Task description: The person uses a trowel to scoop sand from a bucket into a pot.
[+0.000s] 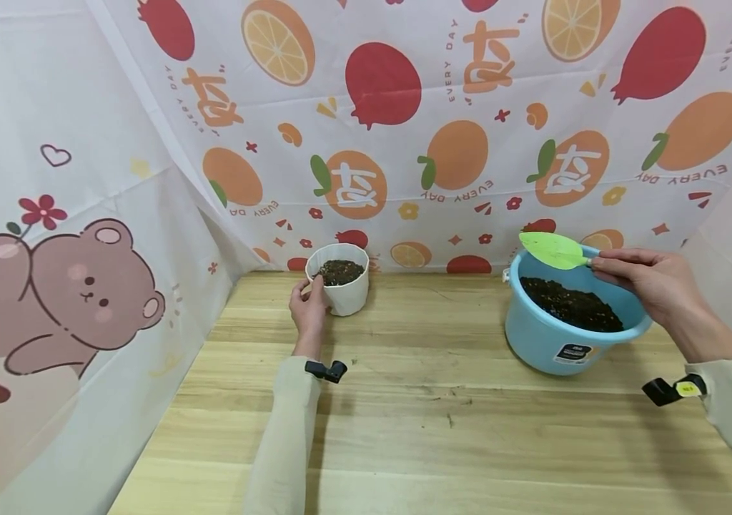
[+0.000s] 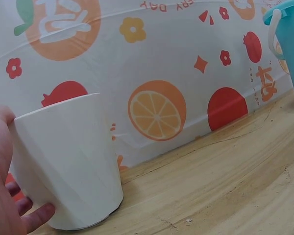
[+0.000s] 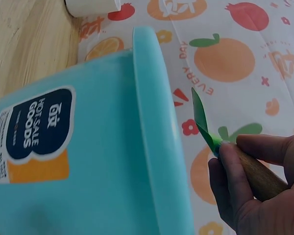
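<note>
Green trowel (image 1: 552,250) raised at the bucket (image 1: 536,340) rim, handle pinched in the right grip (image 1: 658,285), points left; well apart across the counter (image 1: 404,450), the left grip (image 1: 309,311) holds the pot (image 1: 350,299), thumb at its lip.

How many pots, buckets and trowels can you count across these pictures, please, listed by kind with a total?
White pot: 1, gripped by the left hand
Blue bucket: 1
Green-bladed trowel: 1
Total: 3
</note>
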Demonstrator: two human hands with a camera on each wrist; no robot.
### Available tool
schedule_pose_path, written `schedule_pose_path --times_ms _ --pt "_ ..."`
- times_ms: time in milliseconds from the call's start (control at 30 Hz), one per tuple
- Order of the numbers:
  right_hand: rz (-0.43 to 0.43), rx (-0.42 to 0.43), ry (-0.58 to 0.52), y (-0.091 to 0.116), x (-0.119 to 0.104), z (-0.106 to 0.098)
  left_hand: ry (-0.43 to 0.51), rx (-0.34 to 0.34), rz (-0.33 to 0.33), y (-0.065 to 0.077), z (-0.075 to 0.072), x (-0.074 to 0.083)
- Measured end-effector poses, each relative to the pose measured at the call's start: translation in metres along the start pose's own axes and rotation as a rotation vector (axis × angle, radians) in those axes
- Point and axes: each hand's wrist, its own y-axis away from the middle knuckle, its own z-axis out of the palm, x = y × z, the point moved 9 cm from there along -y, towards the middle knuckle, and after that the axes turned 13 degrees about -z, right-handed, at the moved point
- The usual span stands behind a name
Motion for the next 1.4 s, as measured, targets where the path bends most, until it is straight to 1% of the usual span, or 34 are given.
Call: schedule_pose_path --times_ms 167,300,500,633,767,867,1000,1133,1267,1400 --pt "0.009 0.020 -0.047 0.005 0.003 -0.012 -0.004 0.000 0.006 -0.002 0.000 -0.001" --pt "0.033 0.036 -0.020 0.009 0.008 -0.023 -0.006 -0.001 0.001 -0.003 0.001 -0.004" --pt "0.036 0.039 0.114 0.011 0.015 -0.034 0.006 0.007 0.012 -0.003 -0.001 -0.005" --pt "0.028 0.060 0.239 0.010 0.018 -0.043 0.008 0.011 0.024 -0.001 -0.002 -0.004" --pt "0.027 0.060 0.356 0.011 0.020 -0.050 0.008 0.003 0.023 -0.001 -0.001 -0.005" --pt "0.017 0.053 0.393 0.012 0.020 -0.052 0.009 0.001 0.020 -0.001 -0.001 -0.005" --pt "-0.001 0.046 0.402 0.013 0.018 -0.052 0.016 -0.004 0.020 0.000 -0.001 -0.005" --pt "0.003 0.047 0.419 0.014 0.016 -0.051 0.016 -0.004 0.023 0.000 -0.002 -0.005" --pt "-0.004 0.050 0.500 0.016 0.013 -0.049 0.018 -0.004 0.025 0.000 -0.001 -0.004" --pt "-0.001 0.055 0.551 0.018 0.011 -0.049 0.019 -0.003 0.019 0.000 -0.001 -0.004"
